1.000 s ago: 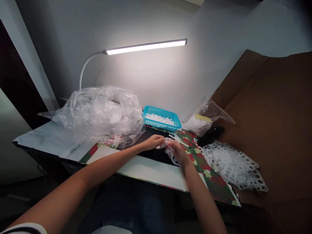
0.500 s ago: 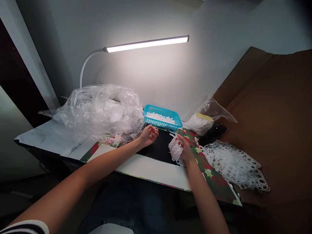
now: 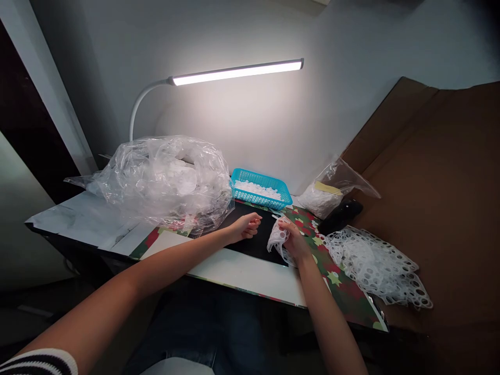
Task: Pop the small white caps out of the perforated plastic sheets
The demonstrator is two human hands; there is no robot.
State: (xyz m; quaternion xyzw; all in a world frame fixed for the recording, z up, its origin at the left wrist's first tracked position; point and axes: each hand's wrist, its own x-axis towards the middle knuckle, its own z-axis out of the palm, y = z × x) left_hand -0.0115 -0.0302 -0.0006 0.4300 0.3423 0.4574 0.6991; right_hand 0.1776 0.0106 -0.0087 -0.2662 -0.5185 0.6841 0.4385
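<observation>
Head view: the scene is seen from above, and the work is centred over a black mat (image 3: 253, 237).
Step in hand: a punched white mesh piece (image 3: 278, 240) is judged to be at the stage of being handled and looked over, as it is gathered near the mat's right end.
Right hand (image 3: 295, 240): it is closed narrowly on the upper part of the piece, with the mesh bunched against the palm side.
Left hand (image 3: 246, 226): it is curled into a narrow, loose shape and rests on the mat's left part, apart from the piece. Nothing is seen in it, though something small could be hidden by the curl.
Next move: a second hand on the mesh is judged to be called for if the bunched piece is to be spread.
Pointing: the free part of the mesh is directed down and toward the left hand.
Long axis: it is judged to run roughly upright in view, tilted down to the left, but the bunching makes this uncertain.
Nearby: a heap of punched white mesh (image 3: 375, 265) lies to the right on cardboard (image 3: 422, 208), and a blue plastic basket (image 3: 261, 188) of small white pieces stands beyond the mat, beside a large clear plastic bag (image 3: 164, 182).
</observation>
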